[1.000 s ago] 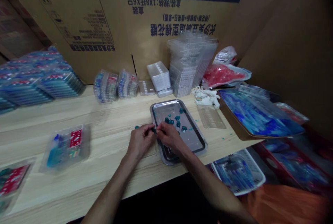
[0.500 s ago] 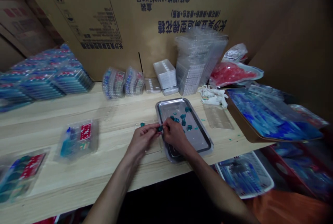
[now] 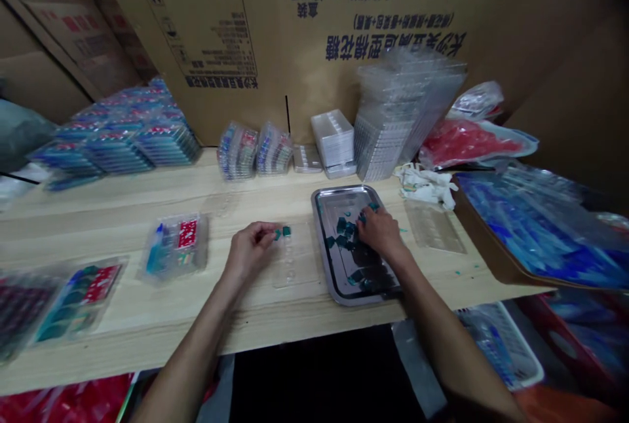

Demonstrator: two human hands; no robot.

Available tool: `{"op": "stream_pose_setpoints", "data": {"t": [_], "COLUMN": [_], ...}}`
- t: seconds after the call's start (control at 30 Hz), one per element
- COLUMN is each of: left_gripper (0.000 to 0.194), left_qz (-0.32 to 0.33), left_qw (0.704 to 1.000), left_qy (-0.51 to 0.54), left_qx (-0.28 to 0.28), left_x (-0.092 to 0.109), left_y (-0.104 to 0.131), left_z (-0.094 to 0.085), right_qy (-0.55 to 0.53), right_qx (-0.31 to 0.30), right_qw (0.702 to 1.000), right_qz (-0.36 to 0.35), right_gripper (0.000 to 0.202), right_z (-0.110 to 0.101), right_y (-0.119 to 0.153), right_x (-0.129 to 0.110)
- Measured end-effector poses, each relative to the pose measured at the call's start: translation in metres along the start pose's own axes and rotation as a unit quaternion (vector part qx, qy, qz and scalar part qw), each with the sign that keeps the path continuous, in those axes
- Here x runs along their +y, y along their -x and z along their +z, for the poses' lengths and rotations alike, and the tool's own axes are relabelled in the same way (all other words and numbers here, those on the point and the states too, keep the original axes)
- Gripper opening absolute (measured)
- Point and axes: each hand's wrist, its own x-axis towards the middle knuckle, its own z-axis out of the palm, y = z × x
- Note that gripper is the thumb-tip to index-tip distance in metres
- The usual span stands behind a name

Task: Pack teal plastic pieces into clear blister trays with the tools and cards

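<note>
My left hand [image 3: 249, 247] is pinched at the fingertips around a small thin teal piece [image 3: 278, 234]. Right beside it, a dark teal cube [image 3: 287, 231] sits at the upper end of a clear plastic blister tray [image 3: 298, 272] lying flat on the table. My right hand [image 3: 382, 232] reaches into a shiny metal tray [image 3: 322, 272], fingers bent down and closed on a teal piece [image 3: 362, 217]. Several loose glossy teal pieces [image 3: 346, 226] lie around those fingertips and toward the tray's near end. My right fingertips are partly hidden by the hand.
Filled clear packs [image 3: 177, 246] lie to the left, with stacks of blue-red packs [image 3: 162, 141] behind. Clear trays [image 3: 381, 141] stand against a large cardboard box [image 3: 295, 36]. White crumpled gloves [image 3: 427, 184], another clear tray [image 3: 435, 226] and a carton of blue packets [image 3: 535, 233] are right.
My hands have parted: the right moved from the left fingertips over to the metal tray's far right, the left drew back slightly left. The view has shifted, showing more at the left.
</note>
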Motion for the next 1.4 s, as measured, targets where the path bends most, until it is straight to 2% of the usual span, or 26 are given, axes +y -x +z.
{"op": "stream_pose_setpoints", "data": {"t": [0.07,0.17,0.3,0.4,0.5,0.67,0.73,0.8,0.87,0.93,1.0,1.07,1.23,1.3,1.4], "left_gripper": [0.015,0.019,0.02,0.024,0.032,0.033,0.035,0.041,0.046,0.038,0.027,0.023,0.02,0.02,0.023], "left_qz": [0.072,0.156,0.2,0.228,0.279,0.316,0.322,0.327,0.3,0.225,0.144,0.093,-0.023,-0.037,-0.047], "left_qw": [0.991,0.956,0.926,0.914,0.892,0.852,0.854,0.873,0.916,0.963,0.988,0.995,0.992,0.986,0.974], "left_qy": [-0.115,-0.241,-0.305,-0.319,-0.341,-0.402,-0.391,-0.344,-0.26,-0.146,-0.05,-0.001,0.117,0.154,0.205], "left_qx": [-0.021,-0.065,-0.102,-0.1,-0.102,-0.111,-0.123,-0.114,-0.062,-0.011,-0.005,-0.023,-0.046,-0.059,-0.084], "left_x": [-0.004,-0.01,-0.021,-0.027,-0.028,-0.022,-0.018,-0.011,0.001,0.017,0.033,0.046,0.056,0.059,0.065], "left_y": [-0.002,-0.006,-0.01,-0.007,-0.001,0.005,0.007,0.011,0.018,0.026,0.032,0.032,0.018,0.013,0.009], "left_z": [0.005,0.017,0.025,0.026,0.03,0.035,0.035,0.035,0.039,0.048,0.06,0.073,0.09,0.092,0.095], "right_qy": [0.01,-0.02,-0.13,-0.243,-0.346,-0.423,-0.459,-0.523,-0.613,-0.695,-0.74,-0.754,-0.753,-0.751,-0.749], "right_qx": [-0.012,0.024,0.088,0.116,0.103,0.055,0.039,0.013,-0.034,-0.09,-0.122,-0.123,-0.1,-0.099,-0.129], "right_qw": [1.0,0.999,0.984,0.948,0.905,0.871,0.852,0.819,0.763,0.694,0.649,0.636,0.645,0.648,0.644], "right_qz": [-0.012,-0.027,-0.079,-0.169,-0.225,-0.243,-0.25,-0.234,-0.201,-0.161,-0.13,-0.111,-0.084,-0.082,-0.082], "right_gripper": [0.031,0.028,0.029,0.029,0.033,0.034,0.037,0.037,0.032,0.027,0.024,0.024,0.029,0.029,0.031], "right_z": [0.005,0.008,0.008,0.009,0.014,0.02,0.019,0.016,0.013,0.011,0.009,0.006,-0.002,-0.004,-0.006], "right_y": [-0.003,0.0,0.007,0.013,0.02,0.029,0.031,0.034,0.038,0.042,0.046,0.049,0.051,0.052,0.054], "right_x": [0.0,-0.002,-0.001,-0.004,-0.015,-0.034,-0.036,-0.038,-0.04,-0.045,-0.05,-0.054,-0.049,-0.042,-0.032]}}
